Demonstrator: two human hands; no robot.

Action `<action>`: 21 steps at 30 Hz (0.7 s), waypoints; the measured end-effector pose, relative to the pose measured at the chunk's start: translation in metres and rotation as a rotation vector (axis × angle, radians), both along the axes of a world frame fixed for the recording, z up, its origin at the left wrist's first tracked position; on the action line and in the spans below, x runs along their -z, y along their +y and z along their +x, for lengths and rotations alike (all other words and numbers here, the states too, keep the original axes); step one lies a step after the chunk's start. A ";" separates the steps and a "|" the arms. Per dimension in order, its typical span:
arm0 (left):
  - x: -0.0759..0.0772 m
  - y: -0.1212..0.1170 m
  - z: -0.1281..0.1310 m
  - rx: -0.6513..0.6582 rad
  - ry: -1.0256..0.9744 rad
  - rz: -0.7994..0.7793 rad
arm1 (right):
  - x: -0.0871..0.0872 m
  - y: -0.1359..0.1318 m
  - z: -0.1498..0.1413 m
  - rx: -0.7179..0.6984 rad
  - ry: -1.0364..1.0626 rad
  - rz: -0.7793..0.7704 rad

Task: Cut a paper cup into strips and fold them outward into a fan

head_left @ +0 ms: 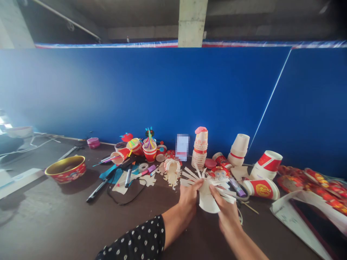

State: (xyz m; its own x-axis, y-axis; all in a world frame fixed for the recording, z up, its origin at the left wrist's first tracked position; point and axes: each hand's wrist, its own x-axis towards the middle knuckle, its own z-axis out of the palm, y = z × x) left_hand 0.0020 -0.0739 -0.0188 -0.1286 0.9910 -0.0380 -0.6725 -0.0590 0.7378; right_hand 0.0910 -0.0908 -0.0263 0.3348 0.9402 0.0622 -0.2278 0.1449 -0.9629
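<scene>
The person holds a white paper cup cut into strips (206,198) between both hands, just above the dark brown tabletop (56,213). The left hand (187,198), its forearm coming from a black polka-dot sleeve (138,240), is closed on the cup's left side, with the strips fanning out beyond it. The right hand (226,211) is closed on the right side, its fingertips (213,191) pressed against the paper. The cup sits between the two palms, its rounded white base toward the person.

Just past the fingers, a cup with a painted face (219,172) stands almost touching the strips. A purple marker (237,187) lies beside the right hand, and a red-and-white cup on its side (261,189) lies farther right. Ahead of the grip rise a stack of patterned paper cups (200,151) and a stack of white cups (238,150), both backed by a blue wall panel (135,94). To the left lie a cut cup among paper scraps (172,171) and a black marker (97,189). Farther left, a red-and-gold bowl (65,169) sits well apart, with open tabletop below it. The table's near edge is out of view.
</scene>
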 end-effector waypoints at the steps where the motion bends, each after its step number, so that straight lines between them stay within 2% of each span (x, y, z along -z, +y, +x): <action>1: 0.001 0.000 0.000 -0.009 0.005 0.028 | 0.003 0.001 0.000 -0.007 0.005 0.017; 8: 0.010 0.004 0.005 0.007 0.005 0.071 | 0.008 0.006 0.003 0.037 0.004 0.029; 16: 0.009 0.005 0.005 0.006 0.013 0.127 | 0.010 0.007 0.002 0.070 0.012 0.047; 21: 0.009 0.006 0.005 -0.021 0.048 0.091 | 0.014 0.009 0.005 0.076 -0.133 0.112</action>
State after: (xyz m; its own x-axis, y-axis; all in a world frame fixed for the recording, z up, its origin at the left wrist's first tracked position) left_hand 0.0070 -0.0683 -0.0279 -0.1484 0.9872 0.0584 -0.6343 -0.1403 0.7603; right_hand 0.0962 -0.0817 -0.0400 0.3864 0.8972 0.2140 -0.0838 0.2652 -0.9605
